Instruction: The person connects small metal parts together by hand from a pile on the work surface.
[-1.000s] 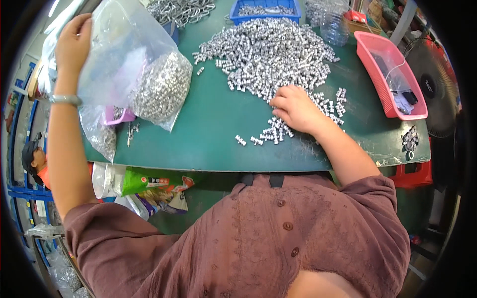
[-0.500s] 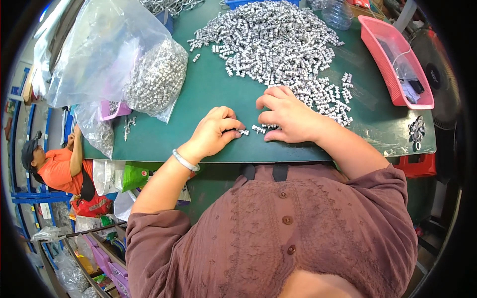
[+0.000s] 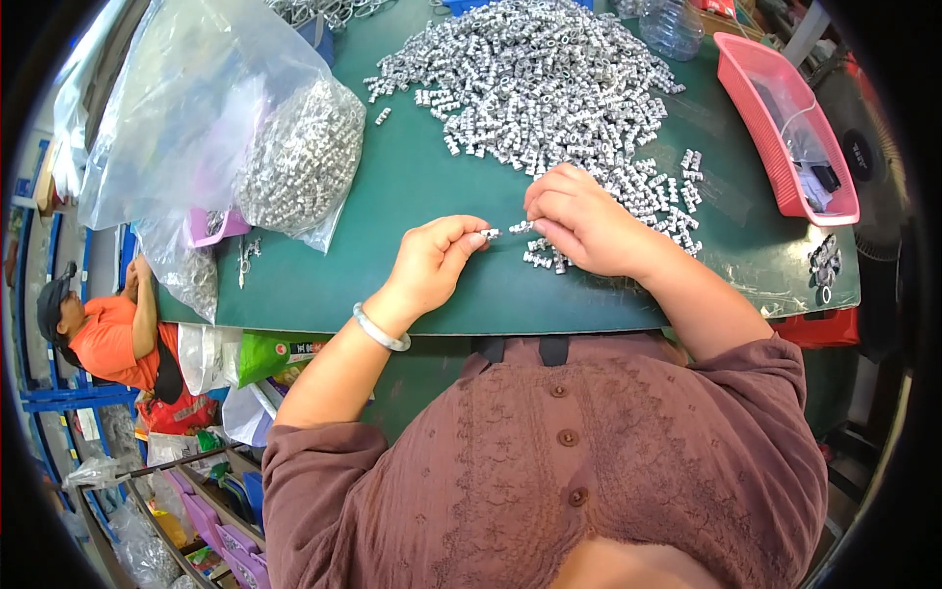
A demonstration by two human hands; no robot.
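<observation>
Between thumb and forefinger, my left hand (image 3: pixel 439 257) pinches a small silvery metal piece (image 3: pixel 491 234). My right hand (image 3: pixel 587 224) is closed on another small metal piece (image 3: pixel 520 227), and the tips of the two pieces are a short gap apart. A few more of these ridged pieces (image 3: pixel 538 260) lie on the green table just below my right fingers. Beyond my hands spreads a large heap of the same small metal pieces (image 3: pixel 549 83), its near end reaching beside my right wrist.
A clear plastic bag (image 3: pixel 304 162) filled with metal pieces stands at the left, near a purple scoop-like container (image 3: pixel 221 228). A pink basket (image 3: pixel 736 98) holds small items at the right. Dark rings (image 3: pixel 824 260) lie by the right corner. A person in orange (image 3: pixel 113 339) is at far left.
Both hands have lifted slightly away from my body, each now pinching a metal piece. My right fingers have closed from a spread pose, and several pieces show below them.
</observation>
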